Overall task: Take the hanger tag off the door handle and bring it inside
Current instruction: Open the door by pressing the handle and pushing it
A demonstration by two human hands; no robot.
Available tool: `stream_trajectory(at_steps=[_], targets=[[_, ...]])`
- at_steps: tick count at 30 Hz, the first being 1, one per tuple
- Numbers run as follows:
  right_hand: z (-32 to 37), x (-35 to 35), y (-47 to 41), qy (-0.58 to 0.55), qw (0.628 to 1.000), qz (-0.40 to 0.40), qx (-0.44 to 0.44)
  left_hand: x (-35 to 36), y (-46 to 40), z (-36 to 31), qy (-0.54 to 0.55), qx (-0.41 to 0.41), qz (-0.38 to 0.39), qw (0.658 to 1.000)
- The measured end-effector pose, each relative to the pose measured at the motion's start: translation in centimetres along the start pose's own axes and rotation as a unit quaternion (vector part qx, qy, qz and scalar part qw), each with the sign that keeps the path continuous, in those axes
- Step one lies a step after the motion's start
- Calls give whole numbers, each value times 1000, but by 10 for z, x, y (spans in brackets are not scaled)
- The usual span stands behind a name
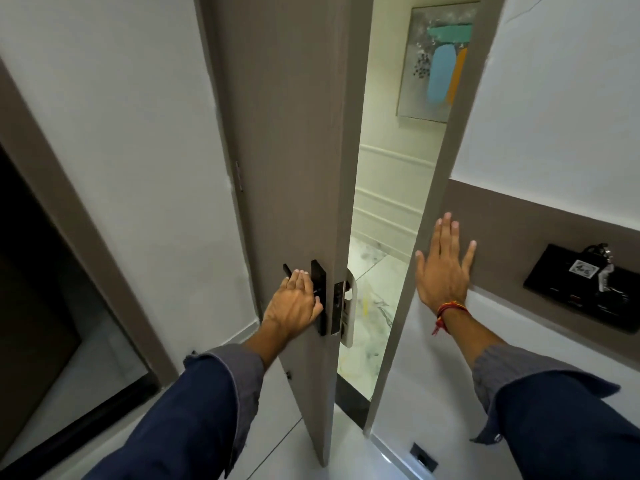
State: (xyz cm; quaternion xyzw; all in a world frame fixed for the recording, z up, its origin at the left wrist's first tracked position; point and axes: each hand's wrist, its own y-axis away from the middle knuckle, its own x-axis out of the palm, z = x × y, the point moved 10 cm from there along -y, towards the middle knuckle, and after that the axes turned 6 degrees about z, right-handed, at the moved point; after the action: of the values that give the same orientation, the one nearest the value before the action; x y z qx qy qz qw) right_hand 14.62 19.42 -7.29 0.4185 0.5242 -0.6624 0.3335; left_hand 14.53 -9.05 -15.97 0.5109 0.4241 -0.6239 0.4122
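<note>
Two hands out, dark blue sleeves (194, 410) rolled at the cuff. Left hand (294, 304) at 9 o'clock, wrapped shut on the black lever handle (287, 270) of the door (287, 150). Right hand (445, 268) at 3 o'clock, fingers spread, flat on the brown wall band (512, 216) beside the frame (446, 168), holding nothing; red thread (446, 311) at the wrist.

Door is ajar, matte grey-brown wood grain, metal latch plate (337, 308) on its edge. Tag (348, 306) hangs on the far side of the door, just past the latch plate, at 1 o'clock of the left hand; only a white strip with a rounded cut-out loop shows. Outer handle hidden.

Judgement: thin card or plastic, light, bendy, creases or tears at the loop if yanked. Pinch the flat body below the loop, lift up and off sideways. Surface looks smooth, maybe slippery.

Further out: black glossy panel (585, 289) with keys (604, 271) at 3 o'clock on the wall. Through the gap, marble floor (377, 299), cream moulded wall, abstract painting (440, 60) at 12 o'clock.
</note>
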Motion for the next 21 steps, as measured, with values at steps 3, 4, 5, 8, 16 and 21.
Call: stream_trajectory(at_steps=[3, 4, 5, 8, 16, 21], targets=[[-2, -1, 1, -8, 1000, 8, -18, 0, 11, 9, -3, -33, 12, 999], [-3, -1, 0, -7, 1000, 10, -23, 0, 15, 13, -3, -44, 18, 999], [-4, 0, 0, -5, 999, 12, -29, 1, 20, 15, -4, -55, 22, 998], [-8, 0, 4, 0, 999, 24, -47, -1, 38, 17, -4, -84, 34, 996], [-14, 0, 5, -7, 994, 48, -99, -14, 77, 31, -21, -168, 56, 984], [-13, 0, 6, -21, 992, 53, -109, -14, 95, 37, -11, -197, 52, 979]])
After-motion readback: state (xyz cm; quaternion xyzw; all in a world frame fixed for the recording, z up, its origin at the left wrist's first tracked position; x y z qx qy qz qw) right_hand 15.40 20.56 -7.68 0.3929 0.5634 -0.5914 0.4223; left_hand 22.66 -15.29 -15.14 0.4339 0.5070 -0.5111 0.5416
